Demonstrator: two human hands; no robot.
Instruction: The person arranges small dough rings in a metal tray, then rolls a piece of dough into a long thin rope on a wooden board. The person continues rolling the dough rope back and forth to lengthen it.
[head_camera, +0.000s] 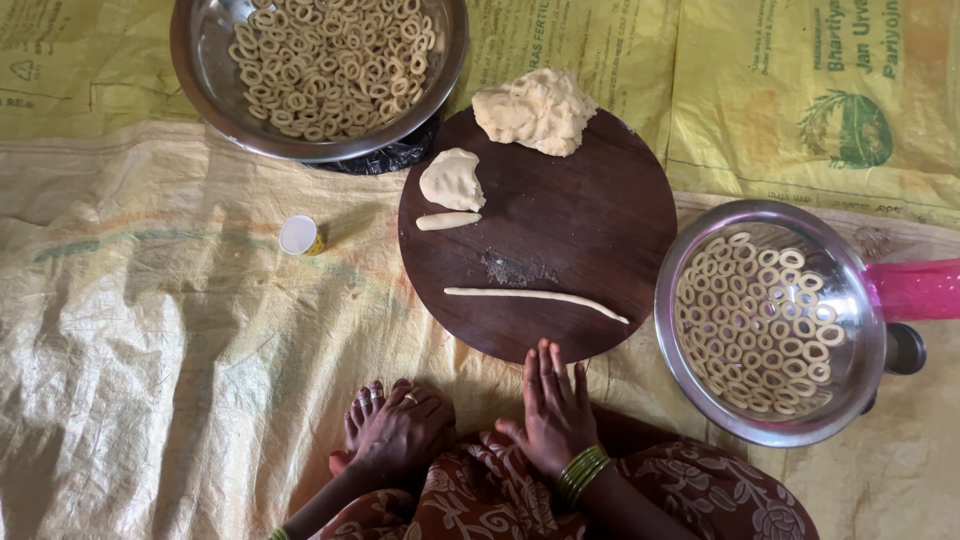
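Observation:
A round dark wooden board (570, 215) lies on yellow sacking. On it are a long thin dough rope (535, 296), a short dough stub (447, 221), a small dough lump (452, 180) and a big dough lump (535, 108) at the far edge. My right hand (555, 410), with green bangles on the wrist, lies flat and empty, its fingertips at the board's near edge just below the rope. My left hand (405, 432), wearing a ring, holds nothing and rests by my toes and patterned skirt, left of the board.
A steel bowl (195, 70) full of dough rings stands at the far left. A second steel bowl (672, 345) with rings sits right of the board, beside a pink object (915, 288). A small white cap (298, 235) lies on the sacking (150, 350).

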